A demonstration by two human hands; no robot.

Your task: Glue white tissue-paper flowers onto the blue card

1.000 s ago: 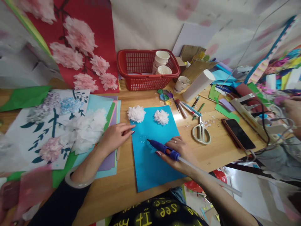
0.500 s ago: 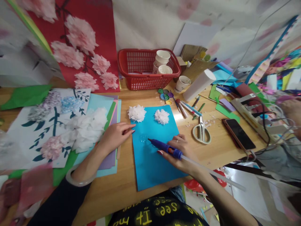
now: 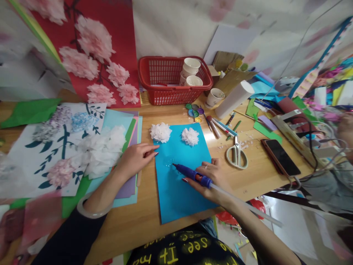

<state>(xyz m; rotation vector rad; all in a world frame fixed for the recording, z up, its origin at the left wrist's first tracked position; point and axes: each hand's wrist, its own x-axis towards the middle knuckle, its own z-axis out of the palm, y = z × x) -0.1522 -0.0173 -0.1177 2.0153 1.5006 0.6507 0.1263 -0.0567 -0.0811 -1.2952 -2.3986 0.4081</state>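
Observation:
In the head view, my right hand [image 3: 211, 180] is wrapped round a blue hot glue gun [image 3: 193, 174], with a long clear glue stick [image 3: 248, 207] running out of its back end. The gun's dark nozzle points at a patch of clear glue [image 3: 168, 162] on a blue sheet of paper [image 3: 182, 206]. My left hand [image 3: 138, 156] rests at the sheet's left edge, its index finger and thumb stretched toward it and holding nothing. Two white tissue paper flowers sit at the top: one [image 3: 160, 132] over the left corner, another [image 3: 189, 136] near the upper right.
White scissors [image 3: 236, 154] and a phone [image 3: 281, 156] lie to the right. Behind stands a red basket [image 3: 175, 97] with paper cups. Paper sheets and a flower picture [image 3: 33, 158] lie left. A power strip [image 3: 292, 138] with cables and a person's hand [image 3: 346, 127] are far right.
The glue gun has shifted slightly left and down with my right hand, and the glue stick's rear end has swung a little left. My left hand has stayed in place.

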